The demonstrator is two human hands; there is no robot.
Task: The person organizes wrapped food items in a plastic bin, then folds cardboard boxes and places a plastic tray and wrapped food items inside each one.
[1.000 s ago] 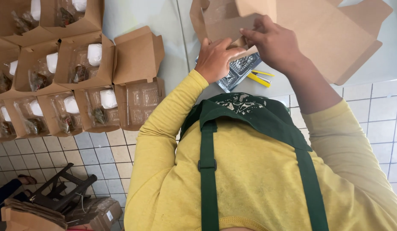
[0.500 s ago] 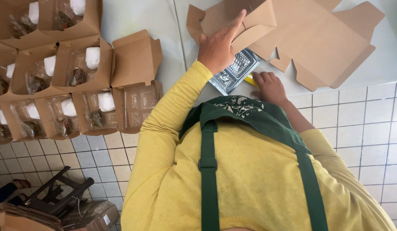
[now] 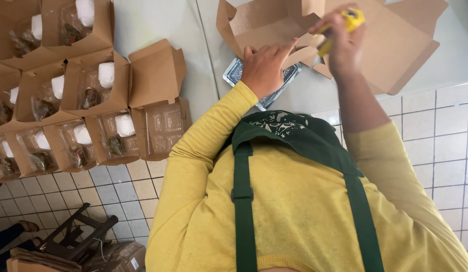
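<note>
Hands at open brown cardboard meal box (image 3: 274, 22) on grey worktop (image 3: 158, 25).
Left hand (image 3: 264, 65) flat, released, on clear plastic tray (image 3: 234, 75); right hand (image 3: 342, 43) clenched around yellow tool (image 3: 352, 17).

On the desk (image 3: 158, 20) in front of you, an unfolded cardboard box (image 3: 395, 45) lies at the right. A foil tray (image 3: 264, 83) sits just before it, under your left hand (image 3: 264, 68). Your right hand (image 3: 345, 45) hangs above the box, fingers around a small tool (image 3: 345, 25). At the left, rows of open filled boxes (image 3: 87, 85) stand side by side. A stool (image 3: 72, 242) sits on the floor, lower left.
</note>
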